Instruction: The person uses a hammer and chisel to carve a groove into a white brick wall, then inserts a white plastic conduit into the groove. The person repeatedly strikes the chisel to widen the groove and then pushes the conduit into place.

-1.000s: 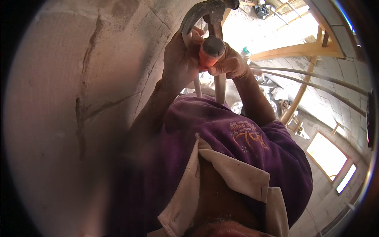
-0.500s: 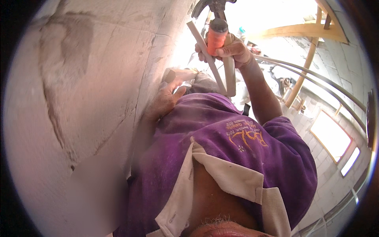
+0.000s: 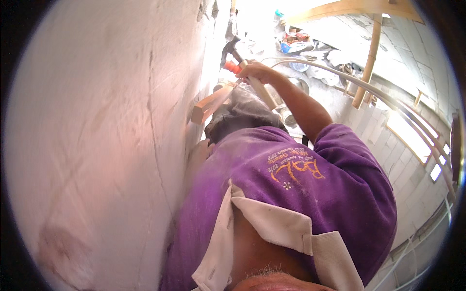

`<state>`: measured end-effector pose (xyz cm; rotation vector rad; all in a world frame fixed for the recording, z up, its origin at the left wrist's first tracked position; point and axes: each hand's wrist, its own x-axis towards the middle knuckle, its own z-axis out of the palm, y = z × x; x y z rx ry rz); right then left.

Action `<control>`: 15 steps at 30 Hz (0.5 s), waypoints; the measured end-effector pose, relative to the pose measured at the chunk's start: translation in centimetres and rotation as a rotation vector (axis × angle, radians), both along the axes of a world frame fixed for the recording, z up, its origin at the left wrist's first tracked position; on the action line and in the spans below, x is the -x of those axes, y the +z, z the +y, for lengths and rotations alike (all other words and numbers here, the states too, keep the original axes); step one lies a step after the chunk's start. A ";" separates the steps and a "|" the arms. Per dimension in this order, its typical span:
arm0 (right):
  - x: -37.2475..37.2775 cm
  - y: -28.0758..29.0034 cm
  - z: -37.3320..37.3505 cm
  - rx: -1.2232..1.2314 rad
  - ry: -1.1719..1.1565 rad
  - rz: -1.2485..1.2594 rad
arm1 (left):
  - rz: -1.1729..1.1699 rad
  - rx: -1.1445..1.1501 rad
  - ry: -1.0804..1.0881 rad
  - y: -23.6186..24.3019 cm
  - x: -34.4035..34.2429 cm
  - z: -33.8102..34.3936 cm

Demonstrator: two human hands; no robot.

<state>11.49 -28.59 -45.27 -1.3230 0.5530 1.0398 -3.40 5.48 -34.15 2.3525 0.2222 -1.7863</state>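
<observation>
My right hand (image 3: 258,72) is closed around a claw hammer and a pale wooden strip, out in front of my body. The hammer's dark claw head (image 3: 232,46) points up and left, and its orange grip (image 3: 232,67) shows beside my fingers. Below the hand the wooden strip (image 3: 263,93) slants down to the right. My left hand (image 3: 208,144) is low at my side, between the wall and my purple shirt; most of it is hidden and its fingers are unclear. Just ahead of it, a squared timber piece (image 3: 208,105) juts out next to the wall.
A rough pale wall (image 3: 107,121) rises close on my left. Long curved pipes or hoses (image 3: 349,77) run along the right. A wooden post (image 3: 367,63) stands beyond them, under a beam (image 3: 340,10). Bags and clutter (image 3: 296,41) lie farther ahead.
My right hand has moved forward and left, away from my chest, with the hammer and wood. My left hand has dropped back to my side. More of the timber piece by the wall shows.
</observation>
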 end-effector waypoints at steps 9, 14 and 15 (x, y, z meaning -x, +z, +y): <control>-1.6 -5.4 8.5 0.290 0.165 -0.007 | -0.054 0.020 0.200 3.9 1.3 0.5; -2.3 -6.2 10.9 0.468 0.326 -0.082 | -0.088 0.036 0.257 4.2 1.6 0.1; -2.1 -6.2 11.1 0.476 0.315 -0.059 | -0.093 0.038 0.265 4.3 1.7 0.0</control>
